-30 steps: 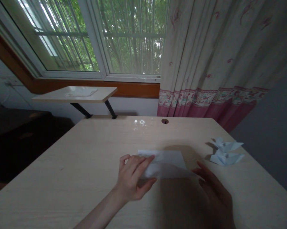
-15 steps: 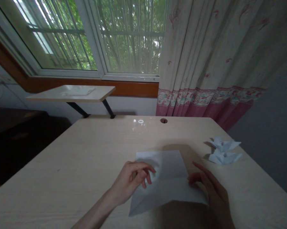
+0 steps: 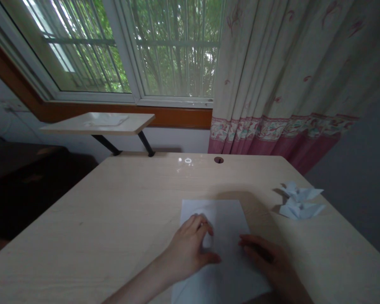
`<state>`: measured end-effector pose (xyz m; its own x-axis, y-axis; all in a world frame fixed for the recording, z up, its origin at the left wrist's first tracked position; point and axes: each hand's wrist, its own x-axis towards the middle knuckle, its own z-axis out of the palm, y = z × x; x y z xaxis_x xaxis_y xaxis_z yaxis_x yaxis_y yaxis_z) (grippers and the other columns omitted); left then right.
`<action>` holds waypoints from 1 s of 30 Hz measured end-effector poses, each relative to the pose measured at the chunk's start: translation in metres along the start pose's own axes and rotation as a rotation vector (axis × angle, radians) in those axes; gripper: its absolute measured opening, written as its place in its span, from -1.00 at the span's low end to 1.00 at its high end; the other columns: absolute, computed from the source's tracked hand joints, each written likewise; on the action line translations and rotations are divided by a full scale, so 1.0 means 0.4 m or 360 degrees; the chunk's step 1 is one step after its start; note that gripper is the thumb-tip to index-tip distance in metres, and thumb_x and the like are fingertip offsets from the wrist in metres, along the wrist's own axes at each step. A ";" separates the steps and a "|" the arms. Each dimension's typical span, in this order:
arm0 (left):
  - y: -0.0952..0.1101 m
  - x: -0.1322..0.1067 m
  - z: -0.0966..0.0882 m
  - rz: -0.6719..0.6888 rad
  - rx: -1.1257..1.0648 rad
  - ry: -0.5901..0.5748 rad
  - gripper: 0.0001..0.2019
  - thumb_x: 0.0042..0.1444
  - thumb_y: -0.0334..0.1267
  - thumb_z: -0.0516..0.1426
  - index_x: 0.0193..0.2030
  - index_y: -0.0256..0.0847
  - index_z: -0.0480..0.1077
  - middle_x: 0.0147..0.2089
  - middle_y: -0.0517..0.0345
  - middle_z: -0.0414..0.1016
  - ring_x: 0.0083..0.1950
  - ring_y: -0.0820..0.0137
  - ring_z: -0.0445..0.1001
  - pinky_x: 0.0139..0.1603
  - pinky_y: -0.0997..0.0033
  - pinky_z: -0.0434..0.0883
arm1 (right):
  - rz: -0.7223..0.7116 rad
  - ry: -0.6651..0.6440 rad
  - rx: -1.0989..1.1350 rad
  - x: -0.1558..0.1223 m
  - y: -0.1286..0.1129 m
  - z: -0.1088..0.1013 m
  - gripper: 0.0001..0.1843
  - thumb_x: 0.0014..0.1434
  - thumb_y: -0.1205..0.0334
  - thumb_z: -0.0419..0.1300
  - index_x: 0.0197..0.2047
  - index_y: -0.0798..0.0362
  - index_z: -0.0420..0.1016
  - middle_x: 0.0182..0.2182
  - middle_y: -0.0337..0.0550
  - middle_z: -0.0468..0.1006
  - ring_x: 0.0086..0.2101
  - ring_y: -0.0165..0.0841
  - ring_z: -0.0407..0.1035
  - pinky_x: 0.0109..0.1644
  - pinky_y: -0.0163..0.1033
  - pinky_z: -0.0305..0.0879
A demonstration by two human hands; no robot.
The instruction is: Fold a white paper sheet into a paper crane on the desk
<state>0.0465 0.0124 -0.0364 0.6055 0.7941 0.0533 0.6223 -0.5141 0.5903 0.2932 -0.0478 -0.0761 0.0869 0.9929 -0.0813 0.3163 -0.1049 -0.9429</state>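
Note:
A white sheet of paper [image 3: 223, 270] lies on the desk in front of me, its lower end running out of view at the bottom. My left hand [image 3: 191, 249] rests over the sheet's left side, thumb spread away from the bent fingers, with nothing seen between them. Over the paper's right edge is my right hand [image 3: 267, 259], its thumb and forefinger close together in a pinch at the sheet's surface. Whether anything is caught between those fingertips is hidden. To the right sit two folded white paper shapes [image 3: 300, 209], one behind the other, with pointed wing-like ends.
The pale wooden desk [image 3: 114, 211] has a round cable hole [image 3: 219, 160] near its back edge. At the back left, a small raised shelf [image 3: 82, 122] on black supports carries a flat, pale item. A window and a flowered curtain [image 3: 249, 84] stand behind.
My left hand has moved right and turned palm down over the paper. My right hand has shifted slightly left, bringing its fingers together. The sheet's near part now reaches lower and lies flatter.

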 end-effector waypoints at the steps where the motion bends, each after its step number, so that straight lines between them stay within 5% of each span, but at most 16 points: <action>1: 0.002 0.000 0.008 -0.0014 0.0037 0.0018 -0.48 -0.22 -0.09 0.42 -0.13 -0.19 0.38 -0.04 0.08 0.35 -0.01 0.15 0.32 -0.02 0.14 0.34 | -0.0027 0.0007 -0.0047 0.001 0.004 0.000 -0.70 0.10 -0.04 0.22 -0.18 -0.09 0.62 -0.23 -0.11 0.65 -0.21 -0.16 0.54 -0.10 -0.10 0.48; 8: 0.001 0.000 0.038 0.0043 0.0215 0.0053 -0.34 -0.29 0.01 0.43 -0.08 -0.21 0.33 0.01 0.00 0.32 0.01 0.07 0.27 0.01 0.04 0.26 | -0.0539 0.0044 -0.0507 0.011 0.014 -0.009 -0.70 0.23 0.11 0.09 -0.02 -0.17 0.55 0.05 -0.15 0.51 0.11 -0.17 0.33 0.24 0.13 0.16; 14: -0.021 0.009 0.016 0.0186 0.0197 -0.0020 -0.36 -0.27 0.04 0.42 -0.08 -0.18 0.33 0.00 0.05 0.31 0.00 0.10 0.27 0.00 0.11 0.25 | -0.0730 0.0029 -0.0949 0.022 0.054 0.006 -0.62 0.27 0.25 0.00 0.09 -0.14 0.46 0.19 -0.17 0.35 0.21 -0.16 0.16 0.28 0.25 0.01; 20: -0.039 0.015 0.007 0.0251 0.0209 0.0004 -0.38 -0.22 0.02 0.41 -0.06 -0.16 0.32 0.02 0.09 0.32 0.03 0.14 0.27 0.03 0.16 0.22 | -0.0888 -0.0023 -0.1314 0.023 0.070 0.031 -0.37 0.20 0.46 -0.07 0.30 -0.15 0.17 0.31 -0.24 0.11 0.30 -0.21 -0.11 0.33 0.25 -0.13; 30: -0.076 0.024 -0.009 0.0391 0.0339 0.0144 -0.73 0.13 -0.14 0.25 -0.04 -0.01 0.38 0.09 0.19 0.39 0.12 0.22 0.26 0.12 0.15 0.08 | -0.1011 -0.0036 -0.1443 0.007 0.048 0.033 -0.48 0.24 0.40 -0.01 0.25 -0.08 0.27 0.25 -0.17 0.22 0.26 -0.16 0.02 0.30 0.28 -0.04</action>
<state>0.0315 0.0367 -0.0508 0.7094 0.6589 0.2501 0.5588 -0.7421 0.3700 0.2872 -0.0464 -0.0987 -0.3510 0.8805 0.3186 0.8726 0.4310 -0.2296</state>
